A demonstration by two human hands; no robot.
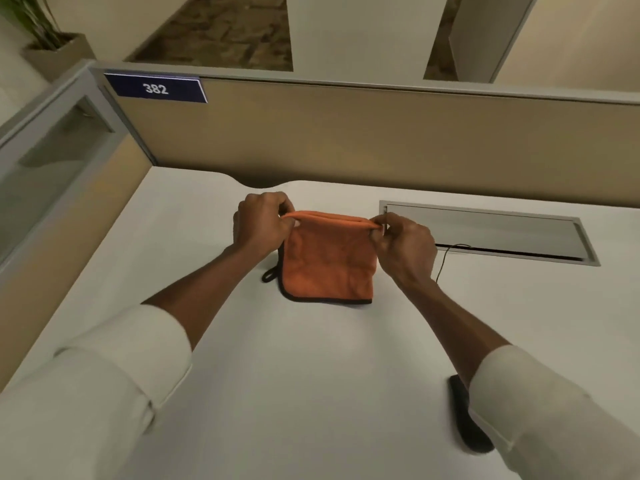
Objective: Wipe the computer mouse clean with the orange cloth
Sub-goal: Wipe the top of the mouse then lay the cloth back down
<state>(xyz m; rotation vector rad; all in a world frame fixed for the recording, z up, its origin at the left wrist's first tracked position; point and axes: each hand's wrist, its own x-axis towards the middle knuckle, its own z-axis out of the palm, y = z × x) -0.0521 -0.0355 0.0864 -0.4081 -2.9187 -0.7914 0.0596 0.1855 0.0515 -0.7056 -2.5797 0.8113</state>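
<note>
An orange cloth (329,261) with a dark hem and a small hanging loop lies folded on the white desk (294,375). My left hand (259,225) pinches its far left corner and my right hand (403,245) pinches its far right corner, lifting the far folded edge slightly. A dark computer mouse (465,420) sits near the desk's front right, mostly hidden under my right sleeve. Its thin black cable (445,258) runs up behind my right wrist to the cable slot.
A grey metal cable hatch (491,230) is set into the desk at the back right. A beige partition (346,140) with a blue "382" label (156,88) closes the back, and a glazed divider (41,168) the left. A potted plant stands far left.
</note>
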